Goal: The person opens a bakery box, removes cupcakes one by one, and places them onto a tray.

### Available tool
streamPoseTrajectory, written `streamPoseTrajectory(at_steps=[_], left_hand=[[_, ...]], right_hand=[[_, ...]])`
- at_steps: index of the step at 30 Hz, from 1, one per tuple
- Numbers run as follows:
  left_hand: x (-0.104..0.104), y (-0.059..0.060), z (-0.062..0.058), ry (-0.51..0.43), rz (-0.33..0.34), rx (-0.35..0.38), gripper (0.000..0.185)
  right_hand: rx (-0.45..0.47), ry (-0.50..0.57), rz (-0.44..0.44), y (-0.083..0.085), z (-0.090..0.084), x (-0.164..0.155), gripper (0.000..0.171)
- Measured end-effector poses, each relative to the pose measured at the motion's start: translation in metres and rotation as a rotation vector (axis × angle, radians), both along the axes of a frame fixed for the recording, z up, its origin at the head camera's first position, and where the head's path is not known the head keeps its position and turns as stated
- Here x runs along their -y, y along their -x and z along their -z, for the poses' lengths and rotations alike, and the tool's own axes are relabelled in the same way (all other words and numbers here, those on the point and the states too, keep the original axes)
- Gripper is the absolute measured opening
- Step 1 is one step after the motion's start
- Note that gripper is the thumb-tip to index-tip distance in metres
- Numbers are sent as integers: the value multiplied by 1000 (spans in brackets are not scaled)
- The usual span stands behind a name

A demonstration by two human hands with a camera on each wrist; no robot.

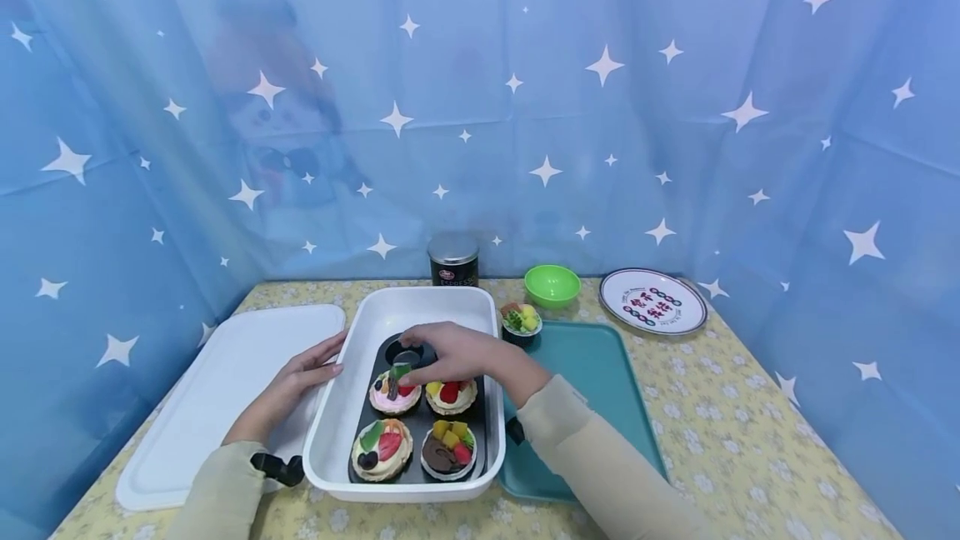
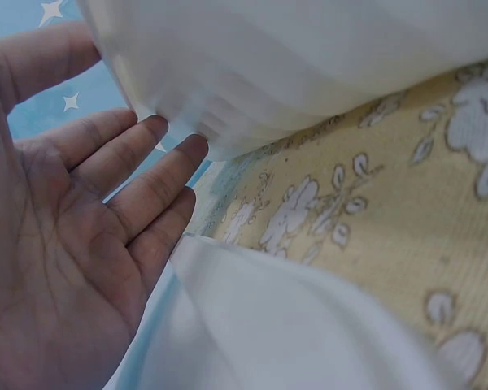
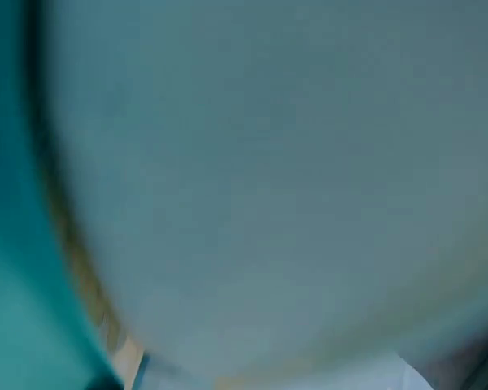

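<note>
A white basin [image 1: 337, 427] holds a dark muffin pan [image 1: 417, 469]. Several fruit-topped cupcakes sit in its cups: a pink-cream one [image 1: 393, 397], one with red and yellow fruit [image 1: 452, 396], one with strawberry and a green slice [image 1: 382, 448], and a chocolate one [image 1: 447, 448]. My right hand [image 1: 457, 352] hovers over the pan's far end, fingers and thumb spread apart, thumb by the pink-cream cupcake; whether it touches is unclear. Straight fingertips of my left hand [image 2: 89, 211] rest against the basin's left outer wall. The right wrist view is mostly pale blur, without the hand.
A white board [image 1: 225, 390] lies left, a teal tray [image 1: 585, 407] right. Another cupcake [image 1: 521, 322] stands by the tray's far left corner. Behind are an espresso tin [image 1: 453, 261], a green bowl [image 1: 552, 286] and a patterned plate [image 1: 652, 300]. A starry blue curtain [image 1: 480, 107] encloses the table.
</note>
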State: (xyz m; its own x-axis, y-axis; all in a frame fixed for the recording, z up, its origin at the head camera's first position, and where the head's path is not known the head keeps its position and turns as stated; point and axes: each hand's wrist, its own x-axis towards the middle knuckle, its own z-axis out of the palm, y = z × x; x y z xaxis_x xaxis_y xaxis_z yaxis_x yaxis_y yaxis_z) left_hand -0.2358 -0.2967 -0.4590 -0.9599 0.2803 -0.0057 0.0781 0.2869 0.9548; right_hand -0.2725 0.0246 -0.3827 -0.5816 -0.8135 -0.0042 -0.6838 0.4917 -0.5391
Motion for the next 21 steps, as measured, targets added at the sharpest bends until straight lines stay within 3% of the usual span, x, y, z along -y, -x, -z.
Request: streamPoseTrajectory(at_steps=[10,21], left_hand=[[1,0,2,14,-13,-3,69],[0,1,-1,6,-10,8,69]], right_hand=[[-17,-133,2,-10,15,19,76],[-117,-94,-1,-13,28,18,78]])
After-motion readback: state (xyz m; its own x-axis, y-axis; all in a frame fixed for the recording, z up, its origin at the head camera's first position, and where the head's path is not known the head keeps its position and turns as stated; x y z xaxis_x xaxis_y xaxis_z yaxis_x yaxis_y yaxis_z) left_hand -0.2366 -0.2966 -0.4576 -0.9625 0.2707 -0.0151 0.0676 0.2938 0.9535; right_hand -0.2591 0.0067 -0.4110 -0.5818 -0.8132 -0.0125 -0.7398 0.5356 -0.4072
